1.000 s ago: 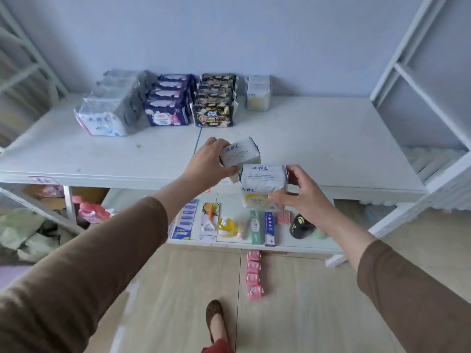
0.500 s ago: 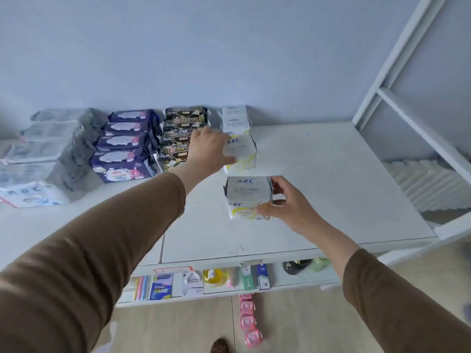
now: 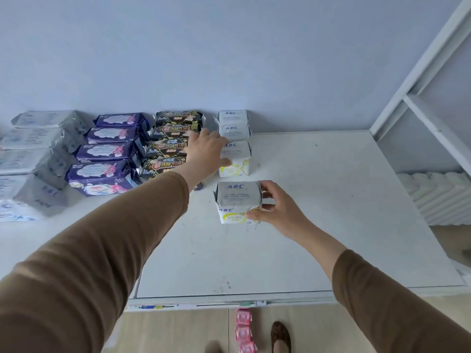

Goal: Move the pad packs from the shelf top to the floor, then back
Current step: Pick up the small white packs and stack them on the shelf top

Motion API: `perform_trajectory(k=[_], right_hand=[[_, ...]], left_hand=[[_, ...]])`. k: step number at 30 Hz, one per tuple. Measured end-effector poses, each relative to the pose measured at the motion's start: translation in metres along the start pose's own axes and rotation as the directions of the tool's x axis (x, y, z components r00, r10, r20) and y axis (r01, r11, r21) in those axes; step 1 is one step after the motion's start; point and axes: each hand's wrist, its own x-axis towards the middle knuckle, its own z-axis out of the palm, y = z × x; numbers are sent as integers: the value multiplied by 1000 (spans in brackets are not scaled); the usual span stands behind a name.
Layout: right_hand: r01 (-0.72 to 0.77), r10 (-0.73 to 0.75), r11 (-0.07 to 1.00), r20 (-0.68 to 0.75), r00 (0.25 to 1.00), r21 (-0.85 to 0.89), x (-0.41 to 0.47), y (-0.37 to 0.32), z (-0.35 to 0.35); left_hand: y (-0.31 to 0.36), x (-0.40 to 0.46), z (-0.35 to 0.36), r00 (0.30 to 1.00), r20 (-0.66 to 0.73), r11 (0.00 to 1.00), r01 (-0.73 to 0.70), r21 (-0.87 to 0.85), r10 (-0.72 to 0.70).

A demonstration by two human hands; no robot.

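Right hand [image 3: 276, 208] grips pack [image 3: 238, 200] mid-shelf [image 3: 331, 200].

Four rows of packs [image 3: 235, 159] along the shelf top's [image 3: 318, 212] back-left, one pack [image 3: 238, 200] in front.

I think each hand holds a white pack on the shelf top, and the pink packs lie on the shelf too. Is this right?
Not quite. In the head view the pink packs lie on the floor, below the shelf top. The left hand and right hand do each hold a white pack.
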Motion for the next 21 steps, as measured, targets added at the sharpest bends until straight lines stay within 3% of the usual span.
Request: perform_trajectory(k=[10, 16, 21], right_hand=[[54, -53, 998, 19, 998, -25, 41, 16, -4], [0, -3, 999, -85, 996, -41, 62, 19, 5], [13, -32, 994, -175, 984, -107, 66, 17, 16]], left_hand=[[-2, -21, -17, 1000, -4, 994, 9, -105, -9], [-13, -77, -41, 996, -80, 984, 29, -178, -44], [-16, -125, -34, 997, -42, 976, 48, -211, -58]])
